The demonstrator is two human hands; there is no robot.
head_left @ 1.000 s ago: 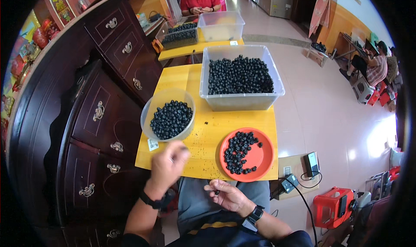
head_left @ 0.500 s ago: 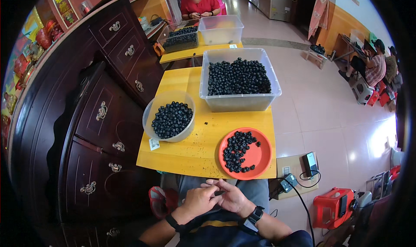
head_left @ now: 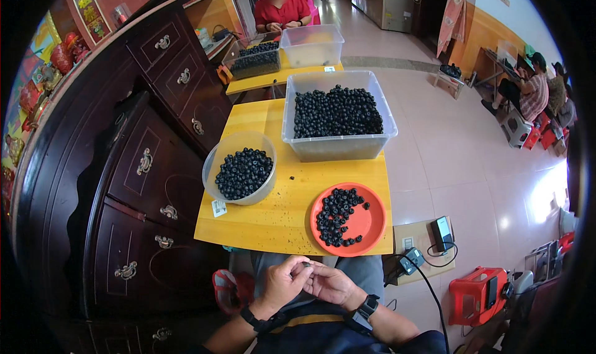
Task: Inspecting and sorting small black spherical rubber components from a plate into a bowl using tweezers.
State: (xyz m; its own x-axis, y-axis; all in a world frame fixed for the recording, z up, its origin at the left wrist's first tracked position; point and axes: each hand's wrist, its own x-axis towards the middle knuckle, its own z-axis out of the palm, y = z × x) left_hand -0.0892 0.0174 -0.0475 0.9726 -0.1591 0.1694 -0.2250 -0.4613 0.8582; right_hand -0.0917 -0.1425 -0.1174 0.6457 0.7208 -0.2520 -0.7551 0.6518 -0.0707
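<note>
Hands [head_left: 282,287] by table edge [head_left: 261,248], room between bowl [head_left: 248,141] and plate [head_left: 369,222]

I look through one head-worn fisheye, tilted down and forward from above the wearer's lap [head_left: 363,276]; the yellow bench [head_left: 273,223] is near, the tiled floor [head_left: 416,161] stretching far beyond.

Passable: an open strip of the yellow wooden tabletop [head_left: 273,223] runs inward from the near edge, between the round translucent plastic tub [head_left: 257,196] and the round orange-red plastic plate [head_left: 372,220]. Behind the plate, the rectangular translucent plastic bin [head_left: 338,148] obstructs; a narrow gap separates it from the tub. The dark wooden cabinet [head_left: 124,192] bars the left.
</note>
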